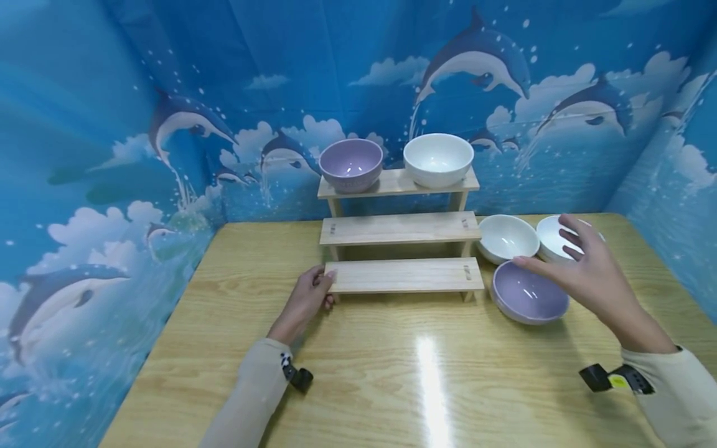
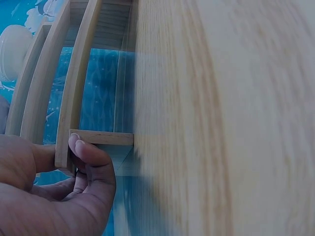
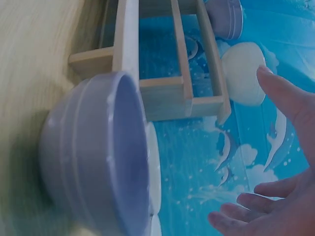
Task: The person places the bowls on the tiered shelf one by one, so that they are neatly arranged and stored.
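Observation:
A three-tier wooden shelf point(image 1: 400, 228) stands on the table. My left hand point(image 1: 307, 295) pinches the left end of its lowest board point(image 2: 74, 93), thumb on top and fingers curled beneath. My right hand point(image 1: 596, 280) hovers above the bowls to the right, fingers spread, holding nothing. Below it sits a purple bowl point(image 1: 529, 295), with a white bowl point(image 1: 508, 239) behind it. Another white bowl point(image 1: 554, 239) is partly hidden by the right hand. On the top tier stand a purple bowl point(image 1: 351, 165) at left and a white bowl point(image 1: 439, 160) at right.
The wooden table point(image 1: 358, 373) reaches back to a blue curtain point(image 1: 313, 68) printed with dolphins, which also hangs at both sides. The two lower tiers, such as the middle board point(image 1: 400, 229), bear no bowls.

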The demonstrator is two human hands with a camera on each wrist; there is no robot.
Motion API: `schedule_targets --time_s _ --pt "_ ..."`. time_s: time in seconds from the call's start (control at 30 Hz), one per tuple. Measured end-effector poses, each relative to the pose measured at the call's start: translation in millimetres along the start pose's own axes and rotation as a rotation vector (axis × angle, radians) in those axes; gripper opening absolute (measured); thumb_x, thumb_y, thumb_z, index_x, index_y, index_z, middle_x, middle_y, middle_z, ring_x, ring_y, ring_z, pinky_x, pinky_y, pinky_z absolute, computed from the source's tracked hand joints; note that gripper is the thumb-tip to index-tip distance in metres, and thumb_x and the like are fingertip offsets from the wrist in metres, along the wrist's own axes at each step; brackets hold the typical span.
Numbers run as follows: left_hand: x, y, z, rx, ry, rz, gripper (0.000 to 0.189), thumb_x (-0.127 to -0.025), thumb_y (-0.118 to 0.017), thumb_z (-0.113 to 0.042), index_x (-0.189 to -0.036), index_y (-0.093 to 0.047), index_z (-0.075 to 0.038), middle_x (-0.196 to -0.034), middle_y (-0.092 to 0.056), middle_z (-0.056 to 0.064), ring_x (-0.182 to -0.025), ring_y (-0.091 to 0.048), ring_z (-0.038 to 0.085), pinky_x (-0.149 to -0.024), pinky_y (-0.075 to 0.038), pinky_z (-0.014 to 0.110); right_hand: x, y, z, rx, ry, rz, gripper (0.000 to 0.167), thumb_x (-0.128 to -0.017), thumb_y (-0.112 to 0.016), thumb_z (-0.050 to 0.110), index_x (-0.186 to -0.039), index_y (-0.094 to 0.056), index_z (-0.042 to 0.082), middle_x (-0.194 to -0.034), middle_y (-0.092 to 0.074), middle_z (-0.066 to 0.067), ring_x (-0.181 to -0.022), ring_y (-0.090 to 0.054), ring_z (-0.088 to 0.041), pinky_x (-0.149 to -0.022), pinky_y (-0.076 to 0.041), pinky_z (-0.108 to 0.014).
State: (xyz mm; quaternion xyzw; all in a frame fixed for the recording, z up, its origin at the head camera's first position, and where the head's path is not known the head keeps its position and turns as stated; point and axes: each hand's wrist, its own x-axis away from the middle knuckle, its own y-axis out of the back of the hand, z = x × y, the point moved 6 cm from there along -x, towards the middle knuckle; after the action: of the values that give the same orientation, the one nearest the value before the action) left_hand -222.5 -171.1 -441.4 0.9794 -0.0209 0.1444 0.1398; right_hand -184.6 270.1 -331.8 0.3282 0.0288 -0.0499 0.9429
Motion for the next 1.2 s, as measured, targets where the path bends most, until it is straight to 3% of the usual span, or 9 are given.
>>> schedule_targets --time_s 0.23,0.5,0.73,0.87,1.2 --pt "-0.6 0.2 -0.9 -0.004 0.000 -0.006 0.050 -0.109 -0.049 -0.032 -0.152 -0.041 -0.007 -0.106 -0.058 0.012 -0.077 -0.059 0.017 -0.065 -0.053 0.029 2.4 2 -16 0.023 0.037 0.029 0.114 -0.082 -0.087 0.033 -0.161 -0.012 -0.001 -0.164 -0.009 -0.029 -0.143 -0.023 -0.056 -0.106 -0.031 -0.070" --pt "-0.7 -0.7 -1.3 -0.002 0.000 -0.006 0.053 -0.109 -0.050 -0.032 -0.154 -0.038 -0.006 -0.106 -0.058 0.013 -0.076 -0.059 0.017 -0.064 -0.053 0.029 4.3 0 -32 0.075 -0.014 0.120 0.118 -0.084 -0.085 0.037 -0.160 -0.004 -0.003 -0.161 -0.008 -0.035 -0.130 -0.027 -0.070 -0.099 -0.032 -0.077" --pt "-1.3 -0.7 -0.3 0.002 0.007 -0.009 0.048 -0.109 -0.049 -0.031 -0.151 -0.042 -0.007 -0.105 -0.058 0.012 -0.076 -0.058 0.016 -0.064 -0.052 0.028 9.0 -5 -45 0.067 -0.026 0.181 0.120 -0.085 -0.084 0.036 -0.160 0.001 -0.003 -0.162 -0.004 -0.034 -0.131 -0.024 -0.071 -0.095 -0.033 -0.079" --pt "-1.0 -0.8 0.0 0.007 0.001 -0.002 0.047 -0.109 -0.048 -0.031 -0.150 -0.043 -0.008 -0.104 -0.057 0.012 -0.076 -0.058 0.016 -0.064 -0.052 0.028 12.4 -8 -50 0.063 -0.030 0.216 0.120 -0.085 -0.084 0.035 -0.159 0.003 -0.003 -0.157 -0.010 -0.042 -0.128 -0.025 -0.073 -0.095 -0.033 -0.079" --pt "0.3 0.2 0.5 0.016 0.003 0.008 0.057 -0.109 -0.049 -0.033 -0.156 -0.033 -0.006 -0.109 -0.057 0.013 -0.076 -0.059 0.016 -0.064 -0.053 0.028 18.9 -18 -57 0.031 -0.009 0.248 0.125 -0.081 -0.088 0.027 -0.158 0.004 -0.008 -0.159 -0.001 -0.040 -0.130 -0.024 -0.072 -0.098 -0.033 -0.078"
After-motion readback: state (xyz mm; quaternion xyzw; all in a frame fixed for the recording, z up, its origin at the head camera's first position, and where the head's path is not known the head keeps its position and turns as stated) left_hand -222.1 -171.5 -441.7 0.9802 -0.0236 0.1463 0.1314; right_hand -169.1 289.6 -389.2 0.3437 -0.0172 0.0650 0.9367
